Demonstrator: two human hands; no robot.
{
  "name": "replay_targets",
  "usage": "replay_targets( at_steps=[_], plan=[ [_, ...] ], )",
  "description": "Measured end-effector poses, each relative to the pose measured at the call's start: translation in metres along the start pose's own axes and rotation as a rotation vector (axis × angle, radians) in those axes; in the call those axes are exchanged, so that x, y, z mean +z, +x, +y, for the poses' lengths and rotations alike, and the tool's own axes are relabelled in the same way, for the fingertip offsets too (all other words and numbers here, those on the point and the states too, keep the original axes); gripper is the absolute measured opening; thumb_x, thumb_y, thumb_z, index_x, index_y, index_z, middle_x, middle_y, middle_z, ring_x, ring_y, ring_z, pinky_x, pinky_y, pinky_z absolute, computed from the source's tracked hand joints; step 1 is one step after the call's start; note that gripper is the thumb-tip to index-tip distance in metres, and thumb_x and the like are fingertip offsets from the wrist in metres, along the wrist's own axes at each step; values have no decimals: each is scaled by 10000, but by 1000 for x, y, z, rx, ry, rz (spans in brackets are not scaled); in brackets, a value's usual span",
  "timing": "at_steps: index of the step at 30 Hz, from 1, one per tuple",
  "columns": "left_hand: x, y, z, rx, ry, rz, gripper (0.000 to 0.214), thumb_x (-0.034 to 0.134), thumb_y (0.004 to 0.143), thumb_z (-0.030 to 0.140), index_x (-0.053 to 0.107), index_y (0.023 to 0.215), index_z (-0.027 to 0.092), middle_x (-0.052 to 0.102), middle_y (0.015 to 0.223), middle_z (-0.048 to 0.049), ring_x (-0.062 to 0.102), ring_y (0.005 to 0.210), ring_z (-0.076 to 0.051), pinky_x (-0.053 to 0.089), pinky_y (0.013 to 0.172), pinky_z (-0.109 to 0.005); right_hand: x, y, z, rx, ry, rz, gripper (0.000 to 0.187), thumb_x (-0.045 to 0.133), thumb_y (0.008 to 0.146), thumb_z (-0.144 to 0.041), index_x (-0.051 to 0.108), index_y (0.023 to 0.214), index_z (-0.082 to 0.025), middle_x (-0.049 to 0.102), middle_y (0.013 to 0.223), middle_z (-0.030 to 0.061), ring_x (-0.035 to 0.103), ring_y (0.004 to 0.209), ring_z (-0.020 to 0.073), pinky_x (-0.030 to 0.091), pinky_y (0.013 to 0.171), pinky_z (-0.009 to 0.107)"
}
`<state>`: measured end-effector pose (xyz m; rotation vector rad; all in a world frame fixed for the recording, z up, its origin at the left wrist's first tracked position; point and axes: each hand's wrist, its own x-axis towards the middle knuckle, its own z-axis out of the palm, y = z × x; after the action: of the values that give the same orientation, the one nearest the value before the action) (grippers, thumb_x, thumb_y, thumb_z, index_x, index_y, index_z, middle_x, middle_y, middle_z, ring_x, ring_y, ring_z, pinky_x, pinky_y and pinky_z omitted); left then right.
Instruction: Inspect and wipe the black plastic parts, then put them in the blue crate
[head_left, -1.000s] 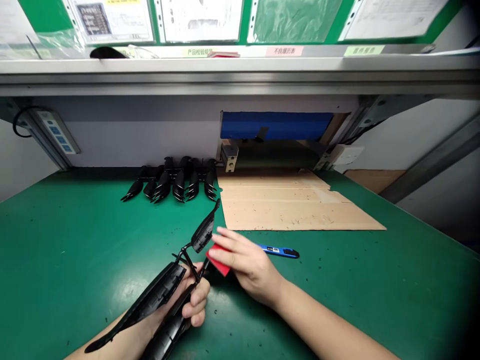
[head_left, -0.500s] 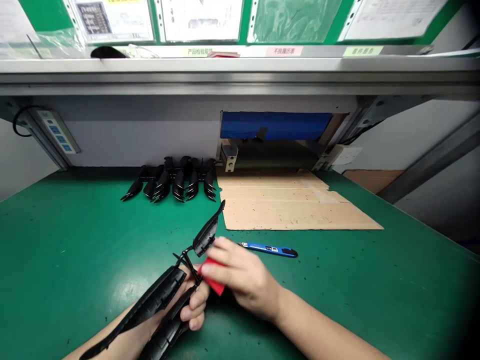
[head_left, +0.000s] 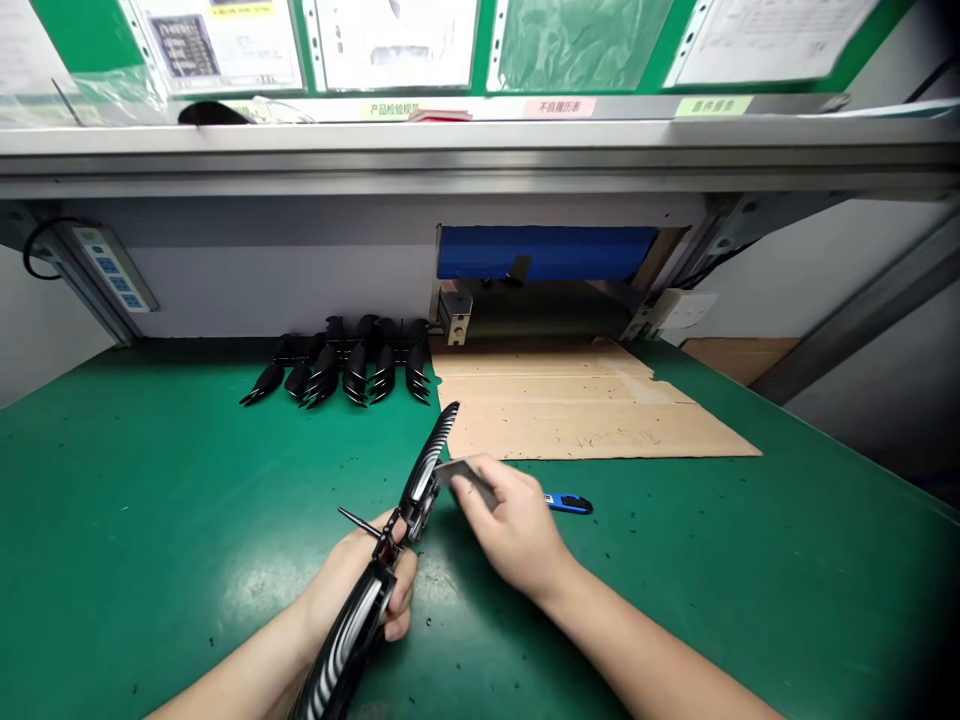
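My left hand point(head_left: 345, 575) is closed around the middle of black moulded plastic parts on a runner point(head_left: 352, 635), held tilted above the table. One long glossy piece points up and away, another down toward me; white light streaks their surfaces. In my right hand point(head_left: 521, 525), a small grey sheet that looks like sandpaper point(head_left: 474, 480) is pinched between thumb and fingers. Its tip is at the edge of the upper black piece; whether they touch, I cannot tell. A blue utility knife point(head_left: 571, 503) lies behind my right hand, partly hidden by it.
Several black moulded parts point(head_left: 356, 365) stand in a row at the back of the green table point(head_left: 187, 500). A cardboard sheet point(head_left: 592, 420) lies at the back right, below an opening with a blue flap point(head_left: 547, 252). A metal shelf edge point(head_left: 480, 160) crosses above. Dark specks dot the tabletop.
The black parts have been turned in my left hand, now showing their glossy side. My right hand has moved slightly up and right; its sheet shows grey instead of red.
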<state>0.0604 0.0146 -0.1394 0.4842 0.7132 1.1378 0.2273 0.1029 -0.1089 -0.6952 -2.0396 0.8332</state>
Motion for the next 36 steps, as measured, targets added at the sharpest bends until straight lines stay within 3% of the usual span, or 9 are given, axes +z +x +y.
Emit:
replay_targets(
  at_steps=[2, 8, 14, 18, 22, 24, 26, 31, 36],
  plan=[
    [2, -1, 1, -12, 14, -11, 234, 526, 864, 402, 523, 957, 188, 474, 416, 38, 321, 294, -99, 323, 339, -210, -4, 3, 8, -20, -58, 77, 132, 489, 970, -242, 612, 954, -198, 579, 831, 16, 532, 750, 175, 402, 676, 275],
    [0, -2, 4, -18, -19, -44, 395, 547, 855, 393, 513, 1141, 122, 479, 423, 37, 323, 306, -96, 314, 344, -211, 0, -3, 5, -206, -35, -47, 228, 434, 981, -196, 635, 1089, -206, 539, 899, 53, 514, 834, 201, 417, 744, 315],
    [-4, 0, 1, -8, 12, -30, 394, 571, 843, 376, 537, 1133, 111, 456, 402, 46, 288, 290, -87, 260, 317, -199, -14, 3, -3, 44, 262, -298, 232, 467, 995, -289, 639, 895, -167, 551, 815, 31, 532, 739, 171, 449, 690, 272],
    [0, 0, 2, -16, 56, -33, 447, 561, 849, 374, 519, 1197, 97, 440, 409, 46, 259, 309, -86, 247, 326, -208, -16, 3, -10, -44, 152, -120, 247, 441, 999, -292, 650, 933, -177, 551, 858, 56, 524, 809, 193, 439, 741, 298],
    [5, -11, 29, 159, 116, 62, 481, 500, 891, 380, 456, 1308, 145, 426, 493, 48, 276, 406, -87, 288, 417, -217, -15, -1, -12, -178, 46, -368, 223, 450, 994, -224, 671, 1019, -218, 558, 870, 44, 517, 827, 186, 434, 762, 298],
    [6, -22, 50, 251, 265, 144, 510, 468, 913, 403, 392, 1374, 200, 439, 565, 36, 329, 495, -102, 323, 498, -225, -20, -1, -7, -169, -94, -430, 188, 571, 952, -233, 637, 1128, -243, 566, 907, 36, 503, 855, 201, 422, 790, 320],
    [5, -32, 66, 205, 535, 189, 559, 476, 909, 447, 347, 1413, 241, 457, 616, 25, 362, 550, -116, 310, 525, -225, -28, 2, 0, -141, -190, -401, 285, 649, 915, -269, 592, 1194, -247, 572, 951, 37, 494, 893, 220, 410, 825, 350],
    [8, -43, 61, 58, 1256, 239, 611, 560, 850, 502, 365, 1410, 355, 547, 786, -3, 457, 716, -171, 349, 673, -251, -38, 9, -5, -239, -214, -226, 262, 404, 1031, -365, 570, 1168, -215, 564, 1031, 74, 496, 947, 231, 389, 852, 381],
    [24, -39, 39, 90, 1397, 187, 715, 581, 831, 511, 235, 1447, 402, 592, 837, 11, 489, 815, -206, 355, 737, -258, -21, 3, -33, -298, -604, -567, 484, 777, 743, -589, 603, 972, -200, 584, 875, 36, 536, 823, 246, 397, 781, 376]
  ],
)
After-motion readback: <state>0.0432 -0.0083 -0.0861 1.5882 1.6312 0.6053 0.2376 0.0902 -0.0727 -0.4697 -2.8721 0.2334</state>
